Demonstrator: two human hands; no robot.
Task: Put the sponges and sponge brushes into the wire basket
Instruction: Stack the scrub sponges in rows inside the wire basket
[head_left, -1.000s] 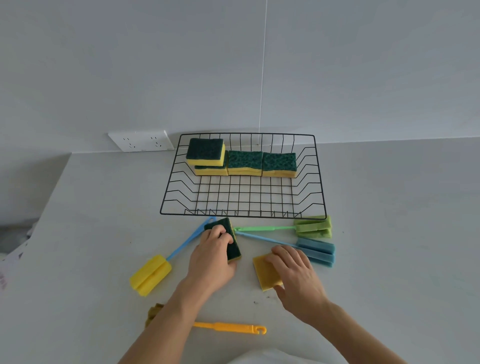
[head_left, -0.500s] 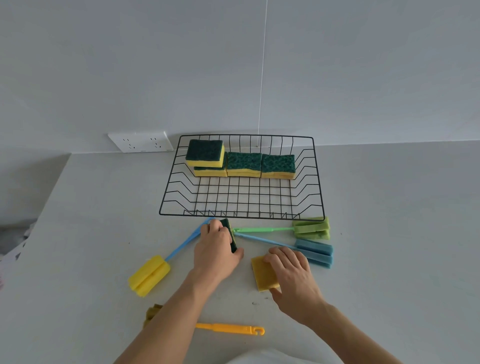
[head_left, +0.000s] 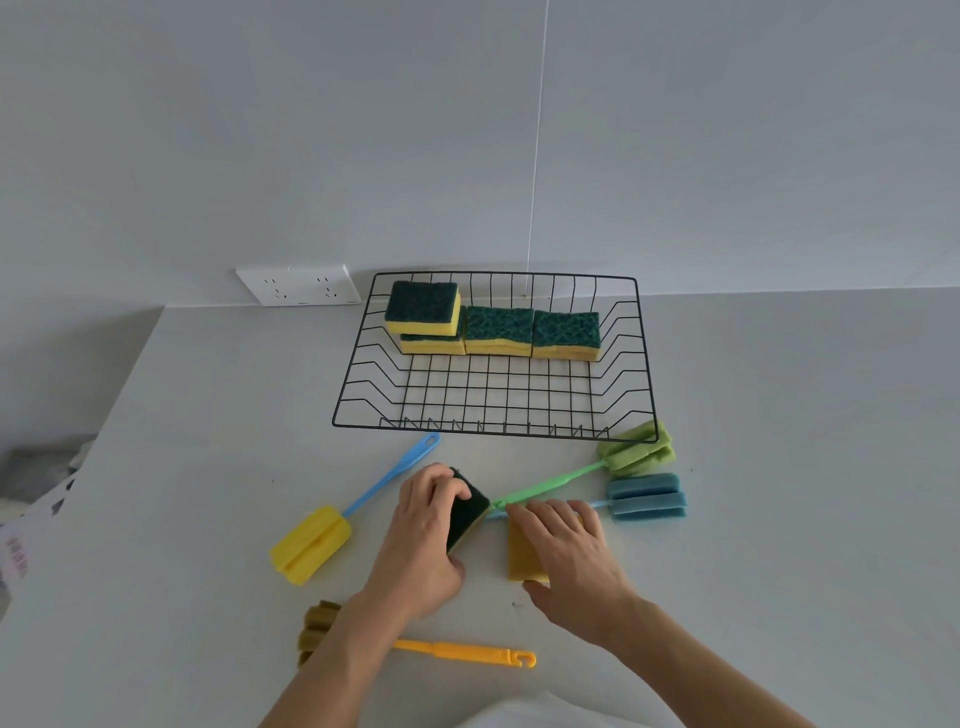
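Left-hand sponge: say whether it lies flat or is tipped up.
Tipped up: the sponge stands on edge in the left hand, dark scouring face sideways.

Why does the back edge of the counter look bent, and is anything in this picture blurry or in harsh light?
Head view: the wide-angle lens bows the counter edge and splays the wire basket; light is soft and even, with only faint shadows under the left hand and right hand and no glare; the centre is sharp, while the clutter at the far left edge is smeared.

Both hands (head_left: 511, 540) low, fingers curled
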